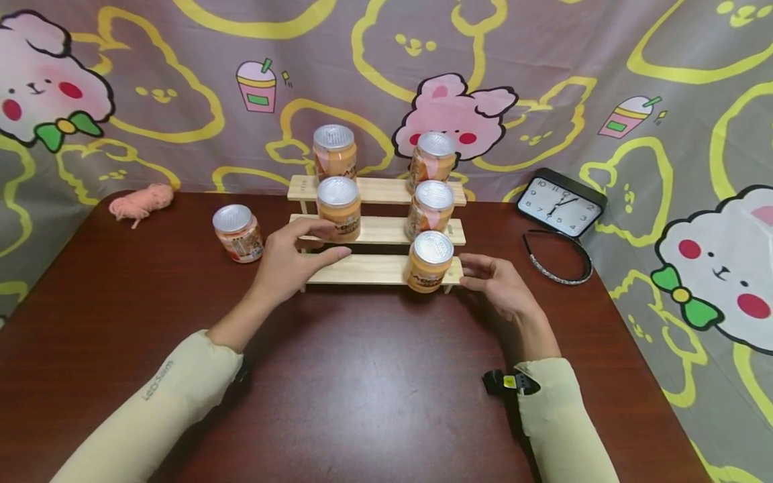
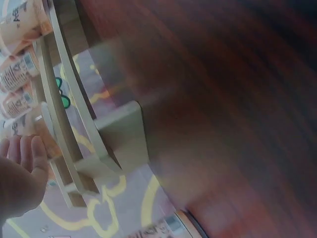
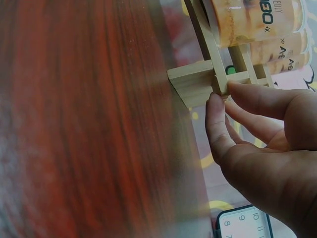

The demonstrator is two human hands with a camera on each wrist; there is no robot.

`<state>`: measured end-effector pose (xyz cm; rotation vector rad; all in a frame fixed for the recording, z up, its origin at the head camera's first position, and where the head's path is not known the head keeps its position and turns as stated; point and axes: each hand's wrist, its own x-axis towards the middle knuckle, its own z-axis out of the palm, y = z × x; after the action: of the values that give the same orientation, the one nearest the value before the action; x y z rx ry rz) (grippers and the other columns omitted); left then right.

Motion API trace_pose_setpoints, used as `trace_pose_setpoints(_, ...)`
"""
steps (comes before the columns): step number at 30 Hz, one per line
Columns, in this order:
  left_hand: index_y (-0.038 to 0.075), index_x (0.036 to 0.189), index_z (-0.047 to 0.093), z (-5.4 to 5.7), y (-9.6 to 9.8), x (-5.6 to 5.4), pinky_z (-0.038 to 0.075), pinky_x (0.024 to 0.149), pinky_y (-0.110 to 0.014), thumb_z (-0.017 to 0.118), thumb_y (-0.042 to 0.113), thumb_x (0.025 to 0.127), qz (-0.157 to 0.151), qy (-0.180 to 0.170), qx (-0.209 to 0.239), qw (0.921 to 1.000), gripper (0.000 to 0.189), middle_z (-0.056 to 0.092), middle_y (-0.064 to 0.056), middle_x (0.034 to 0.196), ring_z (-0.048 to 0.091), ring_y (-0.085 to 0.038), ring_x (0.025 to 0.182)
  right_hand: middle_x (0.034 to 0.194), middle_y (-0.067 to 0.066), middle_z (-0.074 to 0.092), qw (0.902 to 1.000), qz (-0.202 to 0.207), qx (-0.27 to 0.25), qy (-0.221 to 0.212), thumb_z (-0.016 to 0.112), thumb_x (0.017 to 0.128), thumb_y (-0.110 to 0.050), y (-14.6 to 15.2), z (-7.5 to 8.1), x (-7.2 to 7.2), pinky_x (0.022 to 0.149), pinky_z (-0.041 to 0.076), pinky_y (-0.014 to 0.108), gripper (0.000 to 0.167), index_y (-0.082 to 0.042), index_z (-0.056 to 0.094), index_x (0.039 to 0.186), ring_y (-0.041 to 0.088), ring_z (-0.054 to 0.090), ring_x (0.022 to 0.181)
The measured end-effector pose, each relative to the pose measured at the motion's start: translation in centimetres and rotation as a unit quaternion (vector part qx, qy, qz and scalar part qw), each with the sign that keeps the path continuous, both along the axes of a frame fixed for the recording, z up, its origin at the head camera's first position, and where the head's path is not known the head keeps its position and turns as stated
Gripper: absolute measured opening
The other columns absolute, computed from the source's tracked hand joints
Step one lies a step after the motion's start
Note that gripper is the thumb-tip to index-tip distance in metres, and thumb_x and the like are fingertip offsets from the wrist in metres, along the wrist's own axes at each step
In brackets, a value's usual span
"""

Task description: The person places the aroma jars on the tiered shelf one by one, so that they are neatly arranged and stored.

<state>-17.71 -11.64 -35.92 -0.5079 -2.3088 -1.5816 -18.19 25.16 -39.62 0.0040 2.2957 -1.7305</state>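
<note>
Head view, rack: a three-step wooden rack (image 1: 377,230) stands at the middle of the dark red counter (image 1: 374,389), with five orange jars on its steps.
Head view, my left hand (image 1: 290,258): it sits at the rack's left end, thumb reaching toward the middle step, fingers stretched along the lowest step. The grip looks spread and relaxed; I cannot tell from here whether it touches the wood.
Head view, my right hand (image 1: 498,282): it is at the rack's right end, beside the jar on the lowest step (image 1: 430,260), fingers loosely extended toward the wood.
Head view, surroundings: a sixth jar (image 1: 237,232) stands on the counter left of the rack. A pink yarn bundle (image 1: 141,201) lies far left, a black clock (image 1: 563,204) and a black headband (image 1: 558,258) to the right, a cartoon-print cloth (image 1: 543,80) behind.
Left wrist view: blurred. My fingers (image 2: 29,153) lie straight and together, close by the rack's end frame (image 2: 74,144); contact I cannot tell. Jar labels (image 2: 17,74) show above.
Right wrist view: my thumb tip (image 3: 216,106) presses the rack's end post (image 3: 198,84) from below and my forefinger (image 3: 257,96) lies against it on the other side, so this grip pinches the corner. The lowest jar (image 3: 252,22) sits just above.
</note>
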Motion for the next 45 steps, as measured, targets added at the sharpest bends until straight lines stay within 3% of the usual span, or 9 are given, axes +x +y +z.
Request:
trace_pose_setpoints(5,0.002,0.117,0.072,-0.1,-1.3,-0.3,0.058,0.084,-0.044,0.088,0.01,0.08,0.011,0.003,0.005,0.9999,0.041,0.07,-0.012,0.111,0.07,-0.031,0.097,0.133,0.028,0.057,1.0,-0.001,-0.002,-0.002,0.063,0.095,0.007,0.0,0.1,-0.1,0.084,0.054,0.023,0.052,0.008,0.048,0.145,0.013,0.061,0.105)
trace_pose_setpoints(10,-0.001,0.12,0.071,-0.3,-2.7,-0.1,0.057,0.083,-0.03,0.087,0.01,0.082,0.035,-0.021,0.018,0.999,0.042,0.069,-0.018,0.11,0.068,-0.029,0.096,0.134,0.025,0.057,1.0,-0.007,-0.001,-0.005,0.064,0.095,0.007,0.0,0.1,-0.1,0.084,0.054,0.024,0.052,0.006,0.049,0.145,0.014,0.06,0.105)
trace_pose_setpoints(16,0.001,0.12,0.071,0.1,-4.7,-0.1,0.053,0.079,-0.021,0.087,0.015,0.082,0.105,-0.019,-0.009,0.9943,0.043,0.07,-0.016,0.108,0.066,-0.011,0.089,0.135,0.028,0.057,1.0,0.0,-0.009,0.0,0.063,0.095,0.008,0.1,-0.1,-0.1,0.085,0.054,0.024,0.052,0.008,0.049,0.145,0.014,0.061,0.107)
trace_pose_setpoints(21,0.005,0.117,0.074,0.6,-6.5,-0.5,0.051,0.078,-0.017,0.088,0.019,0.081,0.159,-0.005,-0.009,0.9872,0.042,0.072,-0.001,0.102,0.063,-0.004,0.089,0.136,0.028,0.056,1.0,-0.001,-0.007,0.0,0.063,0.095,0.007,0.1,-0.2,-0.1,0.085,0.054,0.023,0.052,0.008,0.049,0.144,0.016,0.06,0.109)
trace_pose_setpoints(25,0.006,0.116,0.075,0.9,-7.8,-0.7,0.05,0.079,-0.015,0.089,0.021,0.08,0.198,0.004,0.006,0.9801,0.042,0.069,0.008,0.1,0.064,-0.005,0.091,0.136,0.028,0.056,1.0,-0.002,-0.004,0.0,0.064,0.095,0.007,0.1,-0.1,-0.1,0.084,0.053,0.022,0.052,0.008,0.049,0.144,0.019,0.059,0.112)
trace_pose_setpoints(31,0.004,0.124,0.071,0.6,-9.7,-1.3,0.046,0.086,-0.017,0.089,0.022,0.079,0.259,-0.001,-0.025,0.9656,0.052,0.064,-0.004,0.117,0.059,-0.017,0.107,0.137,0.028,0.055,1.0,-0.002,-0.003,-0.005,0.063,0.095,0.007,0.1,0.0,-0.1,0.086,0.053,0.023,0.052,0.008,0.048,0.145,0.02,0.058,0.113)
trace_pose_setpoints(35,0.006,0.137,0.063,0.3,-10.7,-1.5,0.047,0.097,-0.025,0.087,0.028,0.081,0.252,-0.059,-0.051,0.9645,0.065,0.059,-0.012,0.132,0.056,-0.027,0.119,0.136,0.029,0.055,1.0,-0.002,-0.008,-0.003,0.063,0.094,0.008,0.1,-0.1,-0.1,0.087,0.054,0.024,0.052,0.009,0.048,0.144,0.018,0.059,0.11)
trace_pose_setpoints(39,0.006,0.143,0.057,-0.1,-11.4,-1.8,0.046,0.093,-0.024,0.086,0.031,0.083,0.238,-0.118,-0.035,0.9635,0.072,0.057,-0.015,0.137,0.056,-0.024,0.117,0.135,0.028,0.056,0.9999,0.001,-0.01,-0.001,0.064,0.094,0.008,0.1,-0.1,0.0,0.087,0.054,0.025,0.052,0.009,0.048,0.144,0.016,0.059,0.109)
trace_pose_setpoints(45,0.005,0.144,0.055,-0.7,-12.1,-2.4,0.041,0.084,-0.017,0.086,0.03,0.083,0.227,-0.146,-0.011,0.9628,0.073,0.055,-0.016,0.137,0.053,-0.014,0.111,0.134,0.028,0.056,1.0,-0.002,-0.008,-0.003,0.064,0.094,0.008,0.0,-0.1,0.0,0.086,0.054,0.025,0.053,0.008,0.048,0.145,0.017,0.059,0.109)
